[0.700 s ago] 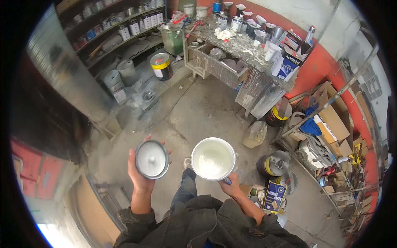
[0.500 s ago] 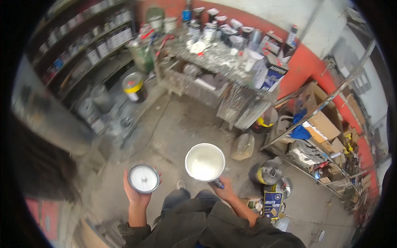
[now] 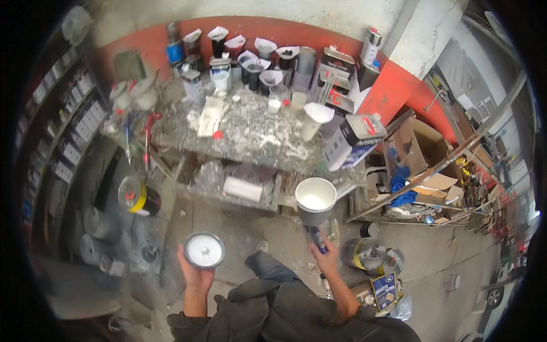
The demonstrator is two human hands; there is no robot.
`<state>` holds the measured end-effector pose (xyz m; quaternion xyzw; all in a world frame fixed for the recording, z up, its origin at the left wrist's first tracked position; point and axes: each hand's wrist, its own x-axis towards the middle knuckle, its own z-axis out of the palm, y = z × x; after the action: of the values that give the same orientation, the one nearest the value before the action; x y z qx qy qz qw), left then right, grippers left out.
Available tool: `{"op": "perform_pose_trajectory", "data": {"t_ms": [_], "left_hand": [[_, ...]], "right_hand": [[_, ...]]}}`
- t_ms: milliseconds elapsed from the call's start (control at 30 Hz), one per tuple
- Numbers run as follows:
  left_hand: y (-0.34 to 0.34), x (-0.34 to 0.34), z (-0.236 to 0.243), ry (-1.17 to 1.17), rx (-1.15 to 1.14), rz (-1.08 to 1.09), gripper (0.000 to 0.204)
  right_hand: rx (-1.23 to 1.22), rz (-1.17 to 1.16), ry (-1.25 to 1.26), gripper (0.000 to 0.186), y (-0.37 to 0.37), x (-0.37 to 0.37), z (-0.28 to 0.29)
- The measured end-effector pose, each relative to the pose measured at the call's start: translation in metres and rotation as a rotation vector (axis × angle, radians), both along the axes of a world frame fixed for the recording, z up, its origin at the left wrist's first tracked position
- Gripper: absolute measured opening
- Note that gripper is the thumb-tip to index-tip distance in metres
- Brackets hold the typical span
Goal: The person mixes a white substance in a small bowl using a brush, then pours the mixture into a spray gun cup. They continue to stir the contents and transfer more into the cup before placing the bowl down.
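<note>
My left hand is closed round the rim of a round dark-edged lid with a white inside and a small knob at its centre. My right hand grips the dark handle of what looks like a spray gun, topped by an open white cup with pale contents at the bottom. The cup is upright, just in front of the workbench's lower edge.
The paint-spattered bench holds cups, cans and rags. Left are shelves of tins and a yellow-banded bucket. Right are a metal rack with cardboard, drums and a blue packet on the floor.
The view has swung toward the bench, which is nearer and more central. Both hands still hold their things; the white cup has risen and moved right, away from the lid.
</note>
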<state>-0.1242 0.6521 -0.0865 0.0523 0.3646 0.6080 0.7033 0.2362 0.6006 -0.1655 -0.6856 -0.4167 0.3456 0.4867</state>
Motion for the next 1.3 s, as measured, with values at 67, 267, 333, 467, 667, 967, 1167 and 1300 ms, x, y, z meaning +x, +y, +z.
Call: {"op": "perform_pose_trajectory", "data": {"t_ms": [67, 267, 333, 467, 667, 967, 1167, 1300], "left_hand": [[0.058, -0.007, -0.001, 0.041, 0.006, -0.074, 0.056], [0.196, -0.012, -0.044, 0.105, -0.158, -0.240, 0.046], [0.235, -0.040, -0.088, 0.153, -0.103, -0.353, 0.044], [0.330, -0.027, -0.059, 0.296, -0.099, -0.515, 0.044], [0.443, -0.043, -0.071, 0.247, -0.024, -0.778, 0.041], [0.517, -0.007, -0.088, 0.177, 0.018, -0.945, 0.043], [0.542, 0.030, -0.116, 0.054, -0.049, -0.882, 0.046], [0.557, 0.047, -0.146, 0.147, -0.031, -0.812, 0.047]], "right_hand": [[-0.061, -0.040, 0.071, 0.058, 0.048, -0.010, 0.024], [0.000, -0.216, 0.204, 0.062, 0.141, -0.011, 0.033], [-0.022, -0.279, 0.189, 0.063, 0.165, -0.027, 0.043], [0.077, -0.411, 0.207, 0.065, 0.204, -0.046, 0.068], [0.039, -0.660, 0.109, 0.066, 0.247, -0.071, 0.099], [-0.040, -0.713, 0.094, 0.069, 0.295, -0.096, 0.126], [-0.019, -0.611, 0.228, 0.071, 0.337, -0.119, 0.128], [-0.077, -0.579, 0.250, 0.071, 0.363, -0.123, 0.131]]}}
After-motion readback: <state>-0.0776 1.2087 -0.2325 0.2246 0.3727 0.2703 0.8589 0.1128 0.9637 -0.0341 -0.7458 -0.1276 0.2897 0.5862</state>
